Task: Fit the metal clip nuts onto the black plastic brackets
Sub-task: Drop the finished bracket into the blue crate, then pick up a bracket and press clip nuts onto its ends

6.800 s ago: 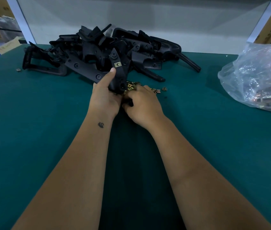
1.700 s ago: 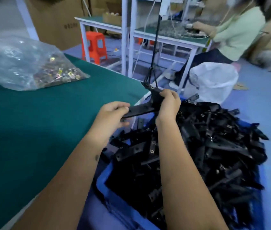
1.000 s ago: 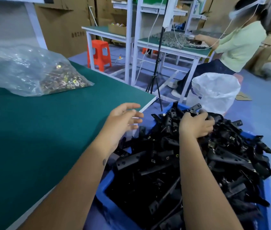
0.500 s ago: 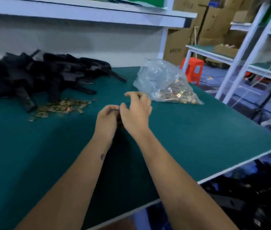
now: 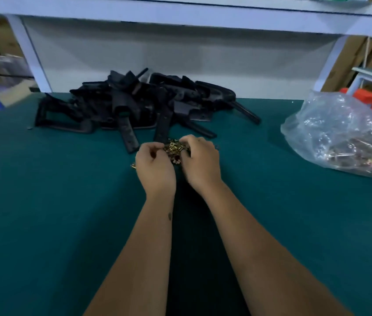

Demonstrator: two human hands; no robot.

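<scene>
A small heap of brass-coloured metal clip nuts (image 5: 173, 147) lies on the green table mat (image 5: 66, 213), just in front of a pile of black plastic brackets (image 5: 135, 103). Both hands are at the heap. My right hand (image 5: 200, 163) curls its fingers over the heap's right side and into the nuts. At the heap's left edge, my left hand (image 5: 155, 167) has its fingers curled and its thumb against the nuts; what it holds is hidden. One stray clip nut (image 5: 133, 165) lies left of my left hand. Neither hand holds a bracket.
A clear plastic bag (image 5: 340, 133) with more metal parts lies at the right of the table. A white shelf (image 5: 180, 17) hangs above the back wall panel. Cardboard boxes stand at both far sides, and an orange stool (image 5: 366, 96) stands behind the bag.
I dropped a bracket into the blue bin on the floor at the right, then turned back to the table. Both hands moved forward from mid-table onto the heap of clip nuts.
</scene>
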